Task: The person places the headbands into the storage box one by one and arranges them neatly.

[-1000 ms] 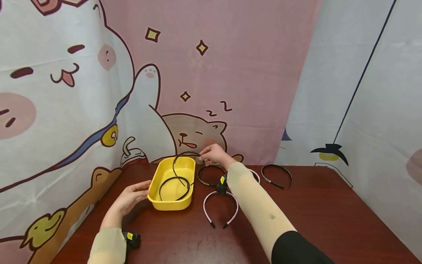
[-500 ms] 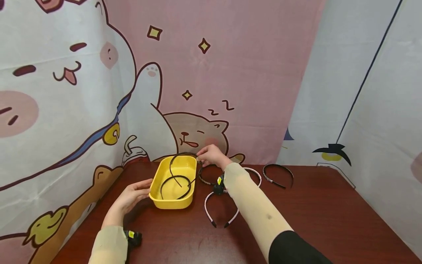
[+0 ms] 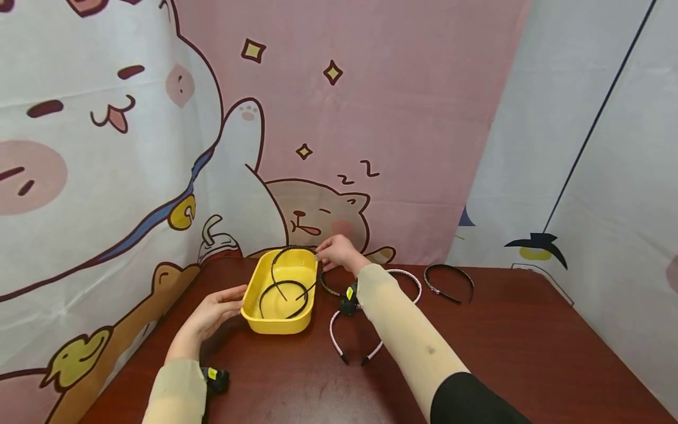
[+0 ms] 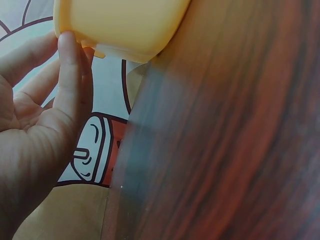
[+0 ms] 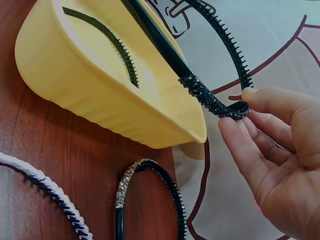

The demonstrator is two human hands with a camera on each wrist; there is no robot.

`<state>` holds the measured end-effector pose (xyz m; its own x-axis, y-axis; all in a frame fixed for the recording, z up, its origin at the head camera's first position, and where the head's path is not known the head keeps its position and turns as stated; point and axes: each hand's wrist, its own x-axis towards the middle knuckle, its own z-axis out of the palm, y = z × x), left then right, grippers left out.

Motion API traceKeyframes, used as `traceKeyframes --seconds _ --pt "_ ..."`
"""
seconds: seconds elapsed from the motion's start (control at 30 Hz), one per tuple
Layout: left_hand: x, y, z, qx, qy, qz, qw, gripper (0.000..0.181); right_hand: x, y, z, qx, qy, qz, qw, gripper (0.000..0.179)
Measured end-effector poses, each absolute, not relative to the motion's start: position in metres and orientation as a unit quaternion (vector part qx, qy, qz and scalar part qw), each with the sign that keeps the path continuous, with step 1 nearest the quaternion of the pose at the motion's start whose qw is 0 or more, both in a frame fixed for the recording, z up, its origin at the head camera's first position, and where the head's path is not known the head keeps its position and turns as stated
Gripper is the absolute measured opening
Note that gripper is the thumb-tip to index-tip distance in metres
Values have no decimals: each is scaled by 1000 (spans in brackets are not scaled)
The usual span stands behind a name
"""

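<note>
My right hand (image 3: 341,252) pinches a black toothed headband (image 5: 202,95) between thumb and fingers, at its section of dark sparkling beads. The headband hangs with its two ends pointing down into a yellow plastic bin (image 3: 278,327). A second black headband (image 3: 261,301) lies inside that bin. At the bin's left side is my left hand (image 3: 209,315), its fingers mostly straight. In the left wrist view the fingertips (image 4: 70,42) rest against the bin's outer wall by the rim.
Right of the bin lies a black headband with a gold glittery section (image 5: 122,192). Nearby are pink-and-black headbands (image 3: 337,341), partly behind my right forearm. Farther right is another black headband (image 3: 431,288). The brown table (image 3: 503,353) meets a cartoon-printed cloth backdrop (image 3: 413,118).
My right hand has moved slightly left and lower with the headband, whose ends now sit farther into the bin. My left hand stays at the bin's side. The head view has shifted a little.
</note>
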<state>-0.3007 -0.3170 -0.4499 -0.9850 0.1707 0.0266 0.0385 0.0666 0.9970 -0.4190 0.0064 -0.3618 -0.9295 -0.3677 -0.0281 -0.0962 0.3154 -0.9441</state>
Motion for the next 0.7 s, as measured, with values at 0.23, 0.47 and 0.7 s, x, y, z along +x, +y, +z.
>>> traceKeyframes --seconds 0.23,0.47,0.7 --pt "-300 -318 -450 67 732 677 46 57 -415 -2 -367 -131 803 -570 115 17" --pt "-300 -317 -448 64 731 677 50 58 -412 -14 -370 -121 814 -559 106 17" --pt "-301 -317 -449 64 731 678 49 56 -411 -24 -376 -117 821 -550 101 14"
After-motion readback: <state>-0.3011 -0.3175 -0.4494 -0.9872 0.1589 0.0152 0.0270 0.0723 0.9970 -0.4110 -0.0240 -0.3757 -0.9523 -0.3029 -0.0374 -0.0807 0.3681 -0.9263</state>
